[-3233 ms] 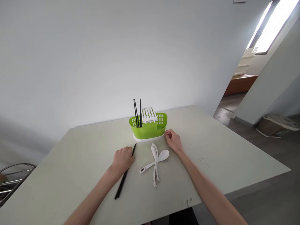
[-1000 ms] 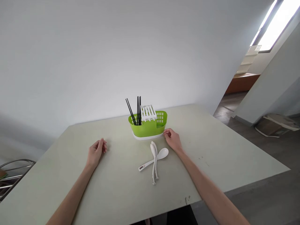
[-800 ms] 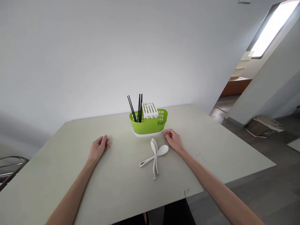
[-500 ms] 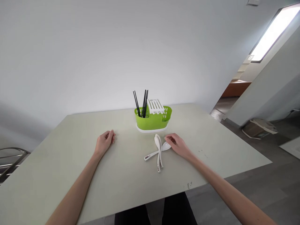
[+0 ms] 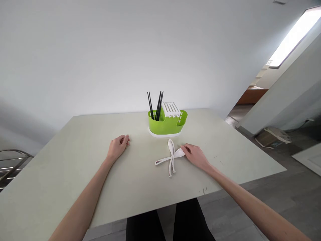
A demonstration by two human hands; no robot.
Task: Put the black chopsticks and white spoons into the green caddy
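Now, right hand [image 5: 197, 155]: narrowed at a white spoon [image 5: 179, 153]; I can't quite tell whether I pinch it.
Other spoons [image 5: 171, 146]: lying across it, left of my grip; I judge I'm at picking up, which calls for sliding it out gently.
Left hand [image 5: 118, 147]: loosely fisted, nothing showing.
Green cutlery caddy [image 5: 163, 128]: beyond my grip, black chopsticks [image 5: 158, 105] inside.

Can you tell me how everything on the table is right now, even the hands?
Green holder: upright on its white base
White slotted rack: on the holder's middle
Black chopsticks: standing tilted in its left section
Two white spoons: lying side by side
Third spoon: lying crosswise to them
Left hand: loosely curled on the table
Right hand: at the third spoon's bowl, grip unclear
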